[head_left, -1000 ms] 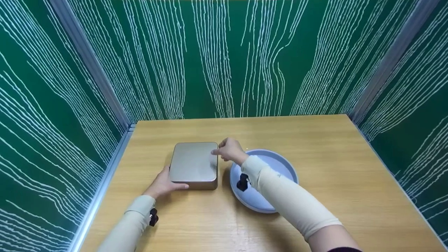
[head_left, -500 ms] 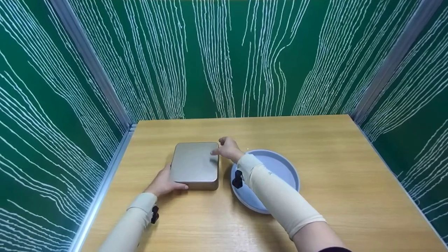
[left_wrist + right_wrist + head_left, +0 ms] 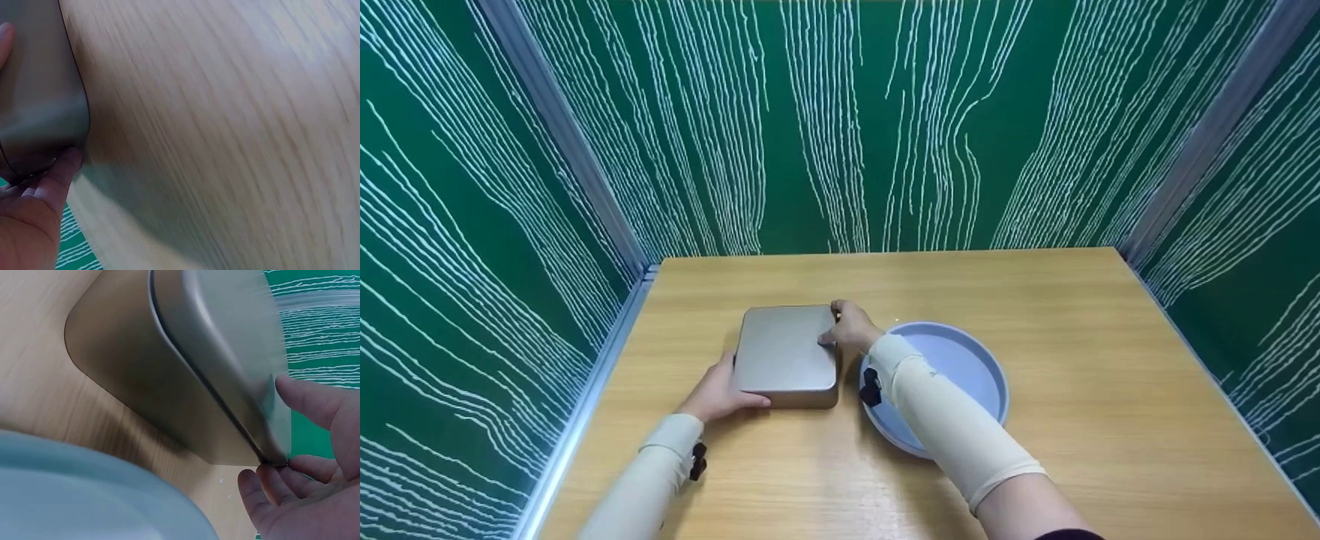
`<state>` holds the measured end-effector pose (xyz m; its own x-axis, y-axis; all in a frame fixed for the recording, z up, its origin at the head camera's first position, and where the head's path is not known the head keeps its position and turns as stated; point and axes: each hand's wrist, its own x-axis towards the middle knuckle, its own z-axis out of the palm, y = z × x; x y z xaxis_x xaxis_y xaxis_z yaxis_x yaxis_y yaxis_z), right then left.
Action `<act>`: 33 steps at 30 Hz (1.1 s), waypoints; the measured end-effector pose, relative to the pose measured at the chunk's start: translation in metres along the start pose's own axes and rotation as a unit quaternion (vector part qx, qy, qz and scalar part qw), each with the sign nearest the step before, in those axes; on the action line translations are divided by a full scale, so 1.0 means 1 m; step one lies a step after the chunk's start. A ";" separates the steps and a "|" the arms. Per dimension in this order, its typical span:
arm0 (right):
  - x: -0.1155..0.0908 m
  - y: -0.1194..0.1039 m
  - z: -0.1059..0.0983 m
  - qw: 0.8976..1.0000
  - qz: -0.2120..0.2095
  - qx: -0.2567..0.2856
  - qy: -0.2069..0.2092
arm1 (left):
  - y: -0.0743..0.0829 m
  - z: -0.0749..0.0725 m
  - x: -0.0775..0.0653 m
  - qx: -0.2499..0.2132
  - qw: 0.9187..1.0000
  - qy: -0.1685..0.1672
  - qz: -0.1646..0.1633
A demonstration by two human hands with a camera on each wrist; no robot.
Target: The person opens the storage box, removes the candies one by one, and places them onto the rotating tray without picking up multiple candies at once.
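A square metal tin (image 3: 786,349) with a lid stands on the table. My left hand (image 3: 722,391) grips its near left corner, thumb along the front side and fingers round the left side; the left wrist view shows those fingers (image 3: 53,183) curled at the tin's corner. At the far right corner my right hand (image 3: 855,327) pinches the lid (image 3: 242,343), the thumb over its top and the fingertips (image 3: 273,484) at the rim below. In the right wrist view a thin dark seam runs between lid and body. The lid sits on the tin.
A round pale blue tray (image 3: 960,360) with a raised rim lies right of the tin, partly under my right forearm. The wooden table (image 3: 1072,322) is bordered by green walls (image 3: 810,150) with white wavy lines and metal corner posts.
My right thumb has shifted slightly towards me on the lid, and the fingers have closed in on the rim. The left hand keeps its hold. The whole view has drifted a little.
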<state>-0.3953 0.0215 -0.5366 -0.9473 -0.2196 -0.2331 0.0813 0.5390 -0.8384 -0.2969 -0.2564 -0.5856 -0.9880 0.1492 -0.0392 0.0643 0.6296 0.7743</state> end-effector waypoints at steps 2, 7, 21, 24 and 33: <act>0.000 0.000 0.000 1.000 -0.004 -0.009 0.003 | 0.001 0.000 -0.001 0.001 1.000 0.000 0.004; -0.002 0.001 -0.003 1.000 0.001 -0.023 0.004 | 0.006 0.002 -0.005 0.007 1.000 0.001 0.001; -0.008 0.000 -0.012 0.998 0.049 -0.046 -0.012 | 0.013 0.017 -0.015 0.023 1.000 0.005 -0.001; -0.008 0.000 -0.011 0.997 0.056 -0.046 -0.003 | 0.016 0.019 -0.017 0.022 1.000 0.005 -0.005; -0.004 -0.006 -0.011 0.994 0.090 -0.053 -0.021 | 0.019 0.022 -0.023 0.018 1.000 0.010 -0.010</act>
<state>-0.3953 0.0283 -0.5247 -0.9063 -0.1454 -0.3968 0.2124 0.6550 -0.7252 -0.2700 -0.2311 -0.5839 -0.9918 0.1208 -0.0416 0.0489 0.6596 0.7500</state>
